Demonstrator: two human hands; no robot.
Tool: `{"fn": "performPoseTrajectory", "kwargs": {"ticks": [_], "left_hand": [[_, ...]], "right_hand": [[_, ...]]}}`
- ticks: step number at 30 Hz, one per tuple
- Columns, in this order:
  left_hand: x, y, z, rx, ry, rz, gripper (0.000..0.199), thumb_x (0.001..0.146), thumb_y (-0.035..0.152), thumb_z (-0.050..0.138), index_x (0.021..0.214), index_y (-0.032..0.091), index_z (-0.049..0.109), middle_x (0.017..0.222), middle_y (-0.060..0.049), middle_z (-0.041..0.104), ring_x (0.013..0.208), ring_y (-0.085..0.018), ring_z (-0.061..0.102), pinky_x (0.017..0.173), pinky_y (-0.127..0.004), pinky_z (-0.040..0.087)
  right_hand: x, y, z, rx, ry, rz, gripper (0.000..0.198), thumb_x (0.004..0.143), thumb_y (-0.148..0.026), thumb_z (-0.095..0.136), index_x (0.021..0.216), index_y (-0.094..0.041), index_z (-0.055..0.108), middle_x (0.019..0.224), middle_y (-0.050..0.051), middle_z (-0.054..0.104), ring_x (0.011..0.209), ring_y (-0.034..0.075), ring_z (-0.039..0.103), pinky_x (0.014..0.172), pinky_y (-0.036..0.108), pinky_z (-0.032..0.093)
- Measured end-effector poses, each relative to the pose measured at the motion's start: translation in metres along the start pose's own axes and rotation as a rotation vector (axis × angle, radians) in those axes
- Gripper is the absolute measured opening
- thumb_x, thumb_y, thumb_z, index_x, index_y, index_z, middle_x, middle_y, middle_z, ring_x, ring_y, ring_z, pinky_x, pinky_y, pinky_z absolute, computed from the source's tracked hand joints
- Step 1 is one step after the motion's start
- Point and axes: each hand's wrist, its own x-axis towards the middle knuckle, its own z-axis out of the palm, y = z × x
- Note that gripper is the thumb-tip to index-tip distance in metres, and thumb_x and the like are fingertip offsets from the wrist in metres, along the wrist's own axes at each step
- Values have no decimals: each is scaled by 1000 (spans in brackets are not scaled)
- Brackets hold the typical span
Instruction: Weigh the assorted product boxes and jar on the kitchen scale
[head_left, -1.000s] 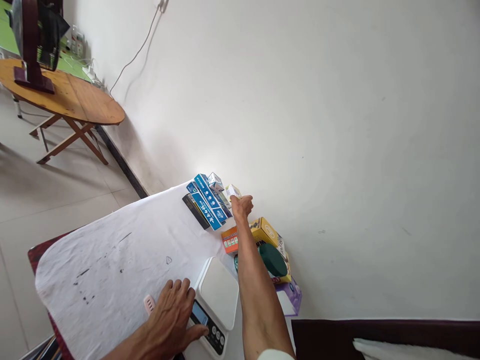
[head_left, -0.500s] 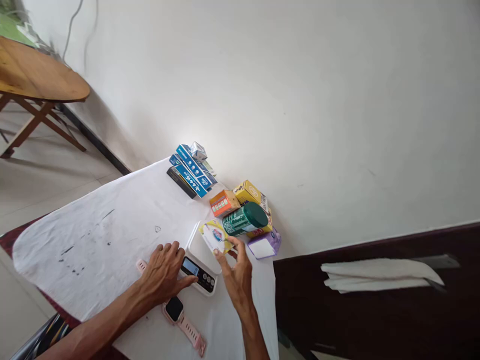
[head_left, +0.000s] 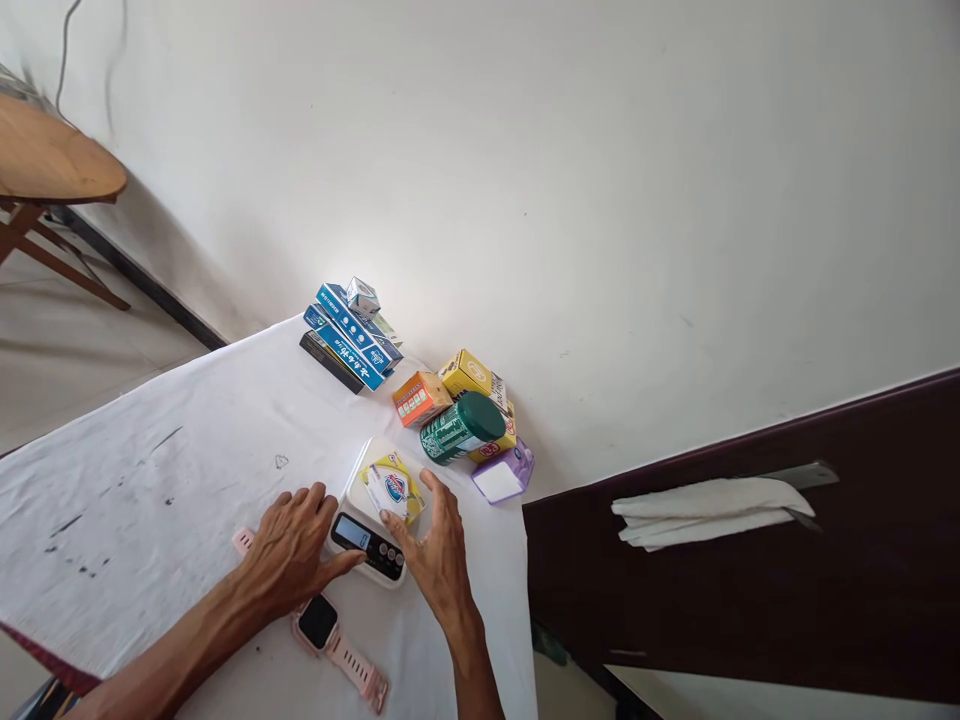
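A yellow and white soap box (head_left: pixel 393 487) lies on the platform of a small white digital scale (head_left: pixel 352 492). My right hand (head_left: pixel 437 545) is at its right side with fingers apart, the thumb by the near edge and the forefinger beyond the right edge. On the cloth left of the scale rests my left hand (head_left: pixel 296 545), holding nothing, its thumb stretched to the front edge of the scale. The scale's display (head_left: pixel 351 532) is lit, its reading too small to be sure of. A pink-strapped smartwatch (head_left: pixel 318 622) lies partly beneath my left hand.
Blue toothpaste-like boxes (head_left: pixel 352 345) are stacked at the back near the wall. Right of them stand an orange box (head_left: pixel 421 399), yellow boxes (head_left: pixel 466 372), a tilted green canister (head_left: pixel 463 428) and a purple pack (head_left: pixel 504 474). A round wooden table (head_left: pixel 60 150) is far left.
My right hand has lowered the soap box onto the scale, and its fingers have spread from it. My left hand stays beside the scale. The whole view has shifted somewhat.
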Motion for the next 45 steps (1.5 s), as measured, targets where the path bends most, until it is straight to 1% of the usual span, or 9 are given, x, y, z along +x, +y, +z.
{"fn": "performPoseTrajectory", "kwargs": {"ticks": [7, 14, 20, 27, 30, 33, 36, 41, 45], "left_hand": [[0, -1, 0, -22, -2, 3, 47, 96, 64, 59, 93, 18, 67, 94, -10, 66, 82, -31, 67, 77, -47, 50], [-1, 0, -2, -50, 1, -11, 42, 95, 58, 64, 96, 17, 67, 97, -11, 66, 85, -33, 68, 80, -48, 51], [-2, 2, -5, -67, -7, -25, 41, 95, 58, 65, 97, 17, 68, 99, -12, 67, 90, -34, 69, 82, -49, 53], [-1, 3, -6, -78, -30, -54, 41, 96, 58, 64, 98, 17, 68, 101, -13, 67, 94, -35, 68, 85, -50, 52], [-1, 4, -4, -93, -33, -68, 40, 94, 58, 67, 99, 18, 68, 104, -12, 67, 95, -34, 68, 88, -50, 51], [-1, 4, -3, -114, -35, -81, 40, 93, 58, 67, 99, 18, 68, 105, -12, 68, 94, -33, 68, 88, -50, 50], [-1, 4, -2, -141, -29, -96, 41, 93, 58, 67, 100, 18, 68, 106, -13, 68, 95, -34, 67, 88, -51, 50], [-3, 5, 2, -202, -18, -130, 39, 90, 54, 73, 105, 19, 69, 114, -14, 70, 107, -36, 67, 99, -54, 49], [-3, 4, 8, -248, -34, -156, 48, 87, 57, 75, 115, 18, 69, 129, -17, 69, 121, -38, 63, 111, -57, 44]], "right_hand": [[8, 0, 11, 18, 141, -47, 57, 90, -49, 69, 137, -18, 59, 127, 17, 69, 116, 33, 66, 98, 49, 55], [98, 24, -71, -165, 494, 37, 76, 80, -65, 68, 134, -12, 62, 132, 24, 66, 120, 39, 62, 100, 52, 49], [158, 58, -78, -192, 439, 196, 76, 71, -63, 63, 122, -8, 66, 125, 27, 69, 116, 42, 62, 105, 56, 43], [158, 68, -73, -196, 396, 188, 85, 70, -68, 66, 129, -7, 60, 130, 28, 64, 124, 43, 57, 106, 56, 43], [158, 52, -76, -253, 496, 95, 95, 73, -71, 67, 138, -3, 53, 136, 31, 56, 133, 45, 47, 113, 59, 35], [169, 21, -64, -287, 612, -131, 77, 86, -65, 61, 136, -8, 55, 137, 27, 56, 134, 40, 46, 116, 56, 33], [194, -17, -34, -216, 514, -264, 55, 92, -57, 58, 126, -14, 60, 129, 21, 61, 126, 35, 51, 113, 53, 37], [255, -75, 31, -87, 192, -135, 65, 88, -59, 63, 128, -8, 61, 132, 23, 62, 127, 35, 54, 109, 50, 40], [303, -108, 69, -59, 128, -108, 81, 87, -70, 60, 131, -2, 59, 128, 28, 63, 126, 40, 55, 102, 54, 43]]}}
